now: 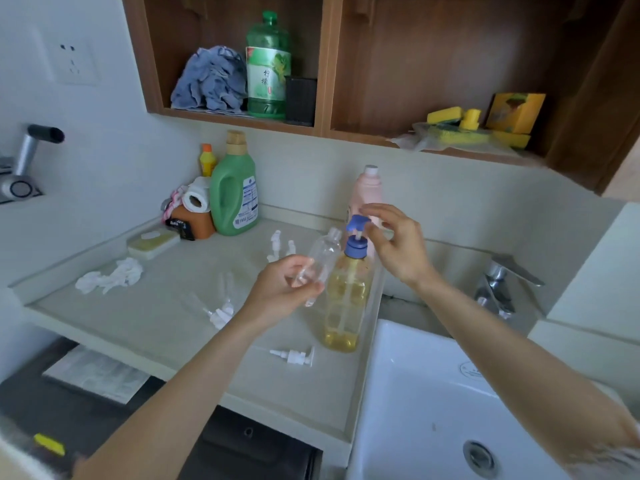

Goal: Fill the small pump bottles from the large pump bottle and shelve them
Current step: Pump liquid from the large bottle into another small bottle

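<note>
**Small bottle held at the large pump**

An empty small clear bottle [320,261] is gripped, tilted, in the left hand [280,289], its open neck just beside the blue pump head [356,225] of the large pump bottle [346,299]. That bottle of yellow liquid stands near the countertop's [145,323] right edge, beside the sink [415,393]. The right hand [398,244] is held at the pump head with fingers loosely spread; contact cannot be told. A loose white pump [294,356] lies near the front edge.
</note>
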